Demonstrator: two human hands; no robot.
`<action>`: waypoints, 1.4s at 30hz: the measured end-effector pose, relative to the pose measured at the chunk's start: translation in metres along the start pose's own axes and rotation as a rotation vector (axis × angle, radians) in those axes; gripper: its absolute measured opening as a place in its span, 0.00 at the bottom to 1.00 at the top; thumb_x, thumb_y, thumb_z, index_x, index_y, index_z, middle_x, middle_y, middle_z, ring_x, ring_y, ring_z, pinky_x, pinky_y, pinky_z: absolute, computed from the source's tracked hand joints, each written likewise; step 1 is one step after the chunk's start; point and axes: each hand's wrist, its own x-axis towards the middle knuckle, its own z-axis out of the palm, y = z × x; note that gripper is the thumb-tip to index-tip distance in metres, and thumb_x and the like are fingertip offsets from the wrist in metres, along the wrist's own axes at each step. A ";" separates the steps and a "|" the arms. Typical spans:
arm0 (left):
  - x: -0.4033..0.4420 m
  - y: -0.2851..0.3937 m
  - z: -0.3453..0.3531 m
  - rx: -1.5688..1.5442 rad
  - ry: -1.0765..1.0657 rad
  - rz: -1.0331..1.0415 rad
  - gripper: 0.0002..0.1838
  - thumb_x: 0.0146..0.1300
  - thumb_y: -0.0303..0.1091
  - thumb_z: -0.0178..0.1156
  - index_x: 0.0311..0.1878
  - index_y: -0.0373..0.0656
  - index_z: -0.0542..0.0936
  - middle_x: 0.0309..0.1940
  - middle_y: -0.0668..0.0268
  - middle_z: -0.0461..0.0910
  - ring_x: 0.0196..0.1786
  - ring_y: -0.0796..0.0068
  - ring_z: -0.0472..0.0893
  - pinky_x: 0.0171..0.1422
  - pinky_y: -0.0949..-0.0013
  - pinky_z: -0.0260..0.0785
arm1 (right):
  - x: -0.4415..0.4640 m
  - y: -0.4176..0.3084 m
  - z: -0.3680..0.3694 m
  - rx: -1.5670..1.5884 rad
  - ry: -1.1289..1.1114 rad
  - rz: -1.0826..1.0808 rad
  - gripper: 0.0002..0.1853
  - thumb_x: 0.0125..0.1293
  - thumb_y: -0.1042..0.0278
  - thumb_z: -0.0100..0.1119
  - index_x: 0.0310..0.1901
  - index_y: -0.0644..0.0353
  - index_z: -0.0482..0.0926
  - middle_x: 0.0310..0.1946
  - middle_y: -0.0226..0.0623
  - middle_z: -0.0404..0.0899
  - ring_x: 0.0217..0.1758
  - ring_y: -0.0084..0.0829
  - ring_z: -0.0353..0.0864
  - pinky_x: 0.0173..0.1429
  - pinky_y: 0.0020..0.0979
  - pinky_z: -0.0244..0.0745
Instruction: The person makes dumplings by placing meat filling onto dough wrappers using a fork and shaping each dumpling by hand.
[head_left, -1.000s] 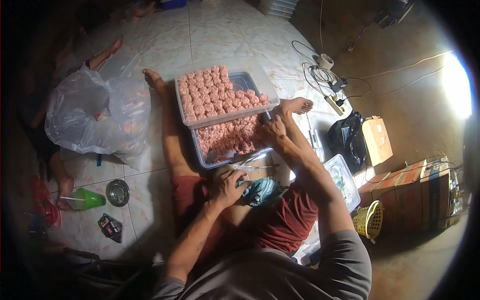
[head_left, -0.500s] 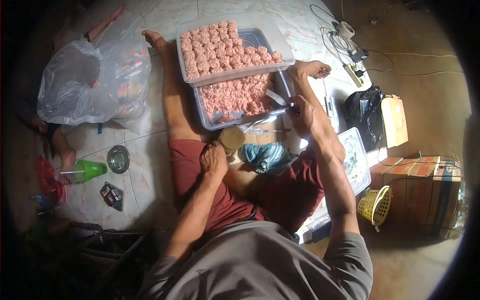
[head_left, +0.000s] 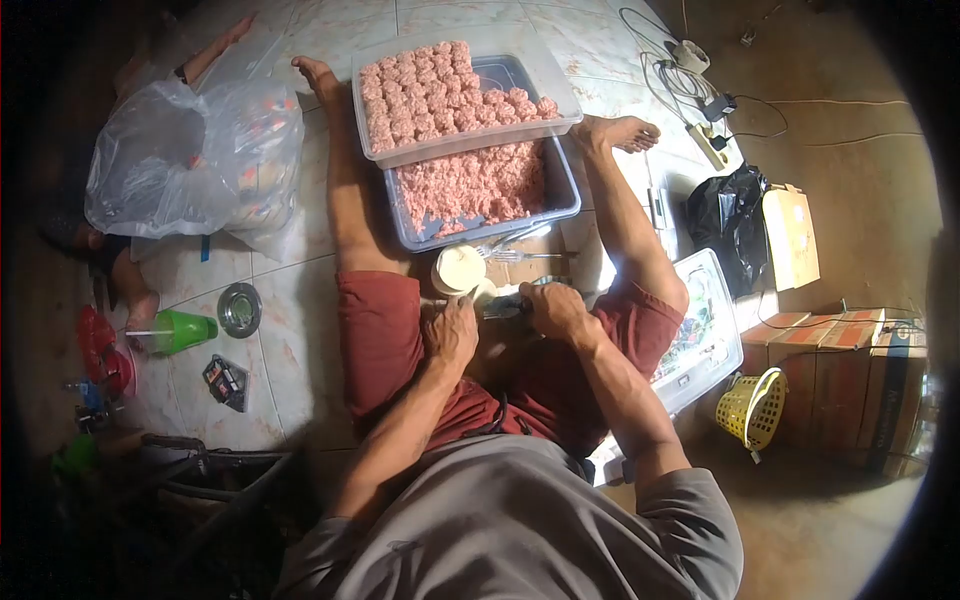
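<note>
My left hand (head_left: 452,332) is closed, with its fingertips at the near edge of a round cream-coloured container (head_left: 460,270). What its fingers pinch, if anything, is too small to make out. My right hand (head_left: 557,308) is closed over my lap, beside a dark teal cloth (head_left: 503,305) that it mostly covers. What it grips is hidden. Beyond my hands, a blue-grey tub (head_left: 568,195) holds pink minced meat (head_left: 475,185). Across its far part rests a clear plastic tray (head_left: 572,95) with rows of meatballs (head_left: 420,95).
Forks (head_left: 520,254) lie just before the tub. To the left are a plastic bag (head_left: 190,165), a green cup (head_left: 185,332) and a metal ashtray (head_left: 239,310). A yellow basket (head_left: 750,410), cardboard boxes (head_left: 830,380) and a power strip (head_left: 708,147) are on the right. Another person's foot (head_left: 142,310) shows left.
My right hand came down from the tub's right edge, where it held a metal-bladed tool, to the cloth in my lap. My left hand moved slightly right and nearer to me.
</note>
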 end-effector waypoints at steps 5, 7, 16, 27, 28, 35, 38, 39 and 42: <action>0.011 -0.012 -0.005 -0.118 0.044 0.129 0.08 0.63 0.31 0.64 0.41 0.38 0.80 0.41 0.50 0.83 0.43 0.45 0.85 0.46 0.46 0.77 | -0.009 0.010 -0.003 0.051 -0.172 -0.137 0.21 0.55 0.73 0.59 0.51 0.52 0.87 0.44 0.49 0.87 0.50 0.51 0.87 0.54 0.48 0.81; 0.007 -0.018 -0.027 -0.282 0.135 0.241 0.08 0.63 0.33 0.65 0.38 0.38 0.80 0.36 0.51 0.84 0.41 0.47 0.85 0.43 0.49 0.76 | -0.010 -0.004 0.000 0.027 -0.228 -0.174 0.20 0.55 0.73 0.59 0.51 0.52 0.87 0.44 0.50 0.88 0.50 0.51 0.88 0.54 0.47 0.82; -0.046 -0.022 -0.209 -0.918 0.354 0.132 0.06 0.75 0.30 0.62 0.46 0.39 0.76 0.39 0.67 0.82 0.40 0.83 0.80 0.46 0.75 0.73 | 0.008 -0.061 0.046 -0.238 -0.312 -0.242 0.14 0.60 0.67 0.62 0.47 0.56 0.88 0.45 0.47 0.89 0.50 0.46 0.90 0.51 0.44 0.85; -0.063 -0.051 -0.234 -0.788 0.343 0.071 0.08 0.74 0.33 0.60 0.45 0.38 0.75 0.45 0.63 0.84 0.44 0.83 0.78 0.52 0.74 0.72 | 0.005 -0.084 0.072 -0.034 0.082 -0.173 0.12 0.71 0.66 0.49 0.48 0.64 0.77 0.26 0.49 0.84 0.29 0.51 0.86 0.31 0.52 0.77; -0.061 -0.055 -0.232 -0.967 0.388 0.080 0.09 0.74 0.33 0.59 0.49 0.37 0.76 0.50 0.58 0.84 0.47 0.78 0.80 0.55 0.69 0.73 | 0.000 -0.068 0.079 -0.038 0.091 -0.175 0.12 0.71 0.66 0.49 0.48 0.64 0.77 0.26 0.49 0.84 0.29 0.51 0.86 0.31 0.52 0.77; -0.058 -0.060 -0.204 -1.816 0.145 -0.104 0.18 0.75 0.43 0.56 0.60 0.41 0.75 0.56 0.49 0.83 0.52 0.57 0.86 0.55 0.57 0.78 | 0.002 -0.028 0.063 -0.230 0.174 -0.188 0.14 0.69 0.66 0.50 0.52 0.59 0.77 0.28 0.49 0.85 0.31 0.53 0.87 0.34 0.53 0.77; -0.051 -0.048 -0.175 -1.725 0.068 -0.261 0.15 0.75 0.42 0.58 0.56 0.42 0.77 0.50 0.54 0.85 0.48 0.62 0.86 0.45 0.64 0.80 | -0.018 -0.017 0.031 -0.130 0.240 -0.181 0.18 0.70 0.61 0.56 0.60 0.51 0.79 0.33 0.51 0.87 0.37 0.53 0.88 0.43 0.51 0.80; -0.049 -0.046 -0.166 -1.625 0.045 -0.252 0.15 0.75 0.42 0.60 0.54 0.41 0.79 0.48 0.56 0.86 0.46 0.65 0.86 0.42 0.68 0.79 | -0.027 -0.021 0.003 -0.150 0.246 -0.196 0.18 0.70 0.61 0.56 0.60 0.51 0.79 0.33 0.51 0.87 0.37 0.53 0.88 0.43 0.51 0.80; -0.048 -0.045 -0.127 -1.300 -0.071 -0.174 0.12 0.72 0.39 0.66 0.50 0.41 0.84 0.39 0.67 0.87 0.37 0.83 0.82 0.37 0.74 0.74 | -0.043 -0.032 -0.067 0.120 -0.066 -0.198 0.17 0.70 0.61 0.61 0.58 0.57 0.82 0.37 0.51 0.87 0.40 0.54 0.87 0.46 0.50 0.80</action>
